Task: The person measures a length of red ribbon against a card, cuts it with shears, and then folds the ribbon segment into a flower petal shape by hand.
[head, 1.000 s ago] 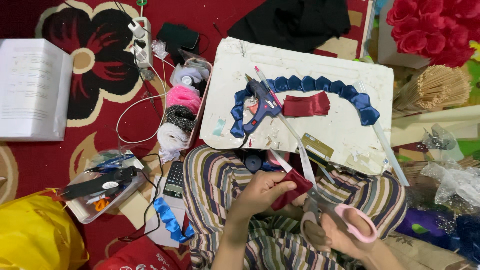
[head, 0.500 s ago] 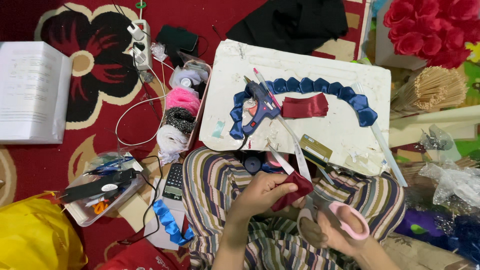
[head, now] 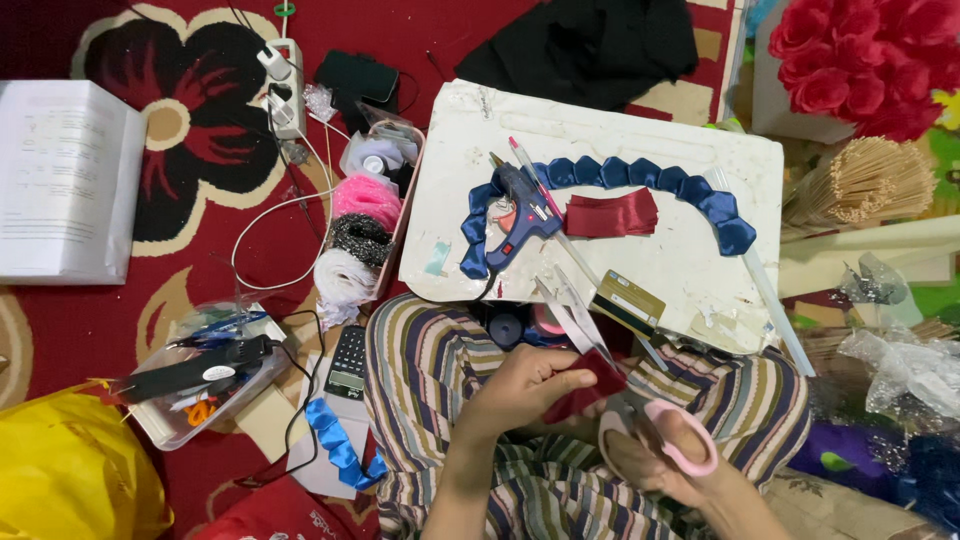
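Over on the far side from the white board (head: 700,160) lies an open booklet (head: 60,180), and nearer in sits a clear tub of tools (head: 200,375) with a loose blue ribbon (head: 335,440) trailing below the board's near-left corner. Hard against the board's left edge stands a narrow box of ribbon rolls (head: 362,215), pink, black and white. On the board itself: a blue glue gun (head: 515,215), a stack of red ribbon pieces (head: 610,213) beside it, and a folded blue ribbon chain (head: 650,180) arching across.

Now the action, just below the board's near edge, over the striped lap. The left hand (head: 525,385) pinches a dark red ribbon piece (head: 590,385), fingers curled, wrist angled in from below. Good practice here, I'd say: keep that ribbon taut and flat so the blades meet it square, and cut close to the pinch for a clean edge.

The right hand (head: 665,465) grips the pink-handled scissors (head: 600,345), fingers threaded through the loops, blades parted and pointing up toward the board, crossing the ribbon's upper end. Right of the board stand a bundle of wooden sticks (head: 865,180) and red fabric flowers (head: 870,50).
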